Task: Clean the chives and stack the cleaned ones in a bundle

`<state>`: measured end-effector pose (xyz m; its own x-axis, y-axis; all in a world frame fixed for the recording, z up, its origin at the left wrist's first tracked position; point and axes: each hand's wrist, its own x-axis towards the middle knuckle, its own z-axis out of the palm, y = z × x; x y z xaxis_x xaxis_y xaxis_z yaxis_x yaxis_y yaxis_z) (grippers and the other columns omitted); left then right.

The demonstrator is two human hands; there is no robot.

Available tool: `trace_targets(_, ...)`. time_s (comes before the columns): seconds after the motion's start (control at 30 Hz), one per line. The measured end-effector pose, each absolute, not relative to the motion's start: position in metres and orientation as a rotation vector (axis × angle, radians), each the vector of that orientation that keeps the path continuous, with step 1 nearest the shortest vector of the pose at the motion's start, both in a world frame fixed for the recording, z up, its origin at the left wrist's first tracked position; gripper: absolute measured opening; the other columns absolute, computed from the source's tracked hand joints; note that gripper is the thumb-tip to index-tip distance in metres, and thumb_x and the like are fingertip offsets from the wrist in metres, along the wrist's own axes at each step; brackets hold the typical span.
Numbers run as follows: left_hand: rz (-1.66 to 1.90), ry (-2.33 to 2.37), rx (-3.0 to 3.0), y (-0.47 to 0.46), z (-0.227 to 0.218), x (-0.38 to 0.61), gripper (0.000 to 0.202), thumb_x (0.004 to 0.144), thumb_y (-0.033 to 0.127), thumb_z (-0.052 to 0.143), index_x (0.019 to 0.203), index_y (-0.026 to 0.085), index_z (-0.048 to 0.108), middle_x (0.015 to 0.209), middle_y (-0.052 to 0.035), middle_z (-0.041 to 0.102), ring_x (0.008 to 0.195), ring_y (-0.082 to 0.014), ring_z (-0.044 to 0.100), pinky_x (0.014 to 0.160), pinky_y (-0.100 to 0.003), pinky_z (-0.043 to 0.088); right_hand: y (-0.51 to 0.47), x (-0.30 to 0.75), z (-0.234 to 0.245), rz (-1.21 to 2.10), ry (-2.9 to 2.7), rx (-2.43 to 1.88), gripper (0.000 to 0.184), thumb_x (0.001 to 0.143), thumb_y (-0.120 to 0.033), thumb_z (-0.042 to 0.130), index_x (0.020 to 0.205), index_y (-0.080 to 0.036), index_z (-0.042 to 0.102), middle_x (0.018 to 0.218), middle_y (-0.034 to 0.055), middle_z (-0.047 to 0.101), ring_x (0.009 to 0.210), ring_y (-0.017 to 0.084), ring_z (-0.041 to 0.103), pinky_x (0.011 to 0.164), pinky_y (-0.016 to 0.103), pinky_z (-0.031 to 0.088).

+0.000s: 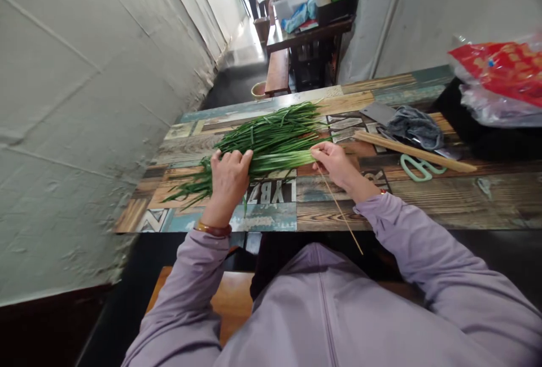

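Note:
My left hand (231, 179) is wrapped over a flat bunch of garlic chives (282, 161), pressing it near the table top. The long green leaves trail out to the left of that hand, and the pale stem ends point right. At those stem ends, my right hand (334, 165) pinches a thin bamboo skewer (341, 213), which slants down past the table's front edge. The skewer's upper tip is hidden by the fingers, so I cannot tell whether it pierces the stems. Behind the bunch lies a larger pile of loose chives (271, 129).
On the right of the patterned table (330, 197) are a bundle of bamboo skewers (417, 153), scissors with pale green handles (417, 169) and a dark grey cloth (414, 126). A red plastic bag (503, 73) sits farther right. A cluttered second table (311, 35) stands beyond; a wall borders the left.

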<state>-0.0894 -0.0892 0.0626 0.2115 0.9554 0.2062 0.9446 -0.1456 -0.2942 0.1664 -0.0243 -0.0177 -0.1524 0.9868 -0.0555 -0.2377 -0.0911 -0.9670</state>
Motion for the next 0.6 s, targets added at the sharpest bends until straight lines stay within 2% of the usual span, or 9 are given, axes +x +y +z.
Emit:
trace_targets(0.07, 0.202, -1.787, -2.265, -0.094, 0.046, -0.096, 0.054, 0.082, 0.010, 0.051, 0.136, 0.017, 0.055, 0.111, -0.0145, 0.065, 0.108, -0.0315, 0.060, 0.110, -0.053, 0.033, -0.027, 0.164, -0.023, 1.473, -1.213, -1.039, 0.031, 0.070, -0.041, 0.073, 0.084, -0.019, 0.056, 0.055, -0.0069, 0.056, 0.044, 0.009, 0.057, 0.036, 0.016, 0.039)
trace_targets(0.17, 0.272, -1.856, -2.392, -0.099, 0.029, -0.105, 0.063, 0.082, 0.016, 0.058, 0.144, 0.017, 0.048, 0.119, -0.0158, 0.064, 0.117, -0.0329, 0.059, 0.112, -0.055, 0.033, -0.028, 0.165, -0.029, 1.427, -1.344, -1.100, 0.024, 0.072, -0.035, 0.070, 0.085, -0.019, 0.058, 0.051, -0.0066, 0.056, 0.043, 0.010, 0.059, 0.036, 0.017, 0.041)
trace_targets(0.27, 0.185, -1.930, -2.533, -0.100, 0.032, -0.110, 0.075, 0.082, 0.031, 0.068, 0.151, 0.021, 0.040, 0.133, -0.0155, 0.058, 0.125, -0.0334, 0.055, 0.112, -0.055, 0.035, -0.026, 0.168, -0.033, 1.361, -1.393, -1.160, 0.021, 0.073, -0.033, 0.067, 0.085, -0.018, 0.059, 0.051, -0.0061, 0.057, 0.042, 0.011, 0.059, 0.036, 0.017, 0.042)
trace_targets(0.33, -0.001, -1.916, -2.654, -0.096, 0.039, -0.105, 0.078, 0.081, 0.039, 0.071, 0.150, 0.022, 0.040, 0.143, -0.0144, 0.053, 0.131, -0.0317, 0.052, 0.112, -0.051, 0.038, -0.024, 0.170, -0.035, 1.323, -1.407, -1.181, 0.021, 0.073, -0.033, 0.066, 0.086, -0.018, 0.060, 0.052, -0.0056, 0.058, 0.042, 0.011, 0.059, 0.036, 0.017, 0.042)
trace_targets(0.4, -0.294, -1.877, -2.732, -0.087, 0.042, -0.091, 0.066, 0.087, 0.039, 0.066, 0.146, 0.020, 0.046, 0.143, -0.0141, 0.054, 0.131, -0.0278, 0.053, 0.111, -0.043, 0.041, -0.022, 0.171, -0.036, 1.308, -1.403, -1.170, 0.022, 0.073, -0.034, 0.067, 0.087, -0.018, 0.061, 0.055, -0.0051, 0.059, 0.043, 0.010, 0.059, 0.037, 0.017, 0.042)
trace_targets(0.47, -0.576, -1.887, -2.747, -0.076, 0.039, -0.070, 0.047, 0.094, 0.034, 0.055, 0.138, 0.015, 0.055, 0.132, -0.0144, 0.062, 0.122, -0.0234, 0.060, 0.106, -0.037, 0.046, -0.022, 0.171, -0.036, 1.306, -1.386, -1.141, 0.024, 0.072, -0.037, 0.069, 0.086, -0.018, 0.062, 0.059, -0.0046, 0.060, 0.044, 0.009, 0.059, 0.039, 0.018, 0.043)
trace_targets(0.6, -0.652, -1.920, -2.794, -0.048, 0.020, -0.021, 0.034, 0.096, 0.027, 0.050, 0.124, 0.013, 0.064, 0.119, -0.0136, 0.069, 0.111, -0.0222, 0.065, 0.100, -0.036, 0.050, -0.023, 0.176, -0.034, 1.282, -1.328, -1.082, 0.030, 0.073, -0.044, 0.069, 0.086, -0.019, 0.062, 0.064, -0.0040, 0.061, 0.046, 0.009, 0.058, 0.042, 0.020, 0.045)
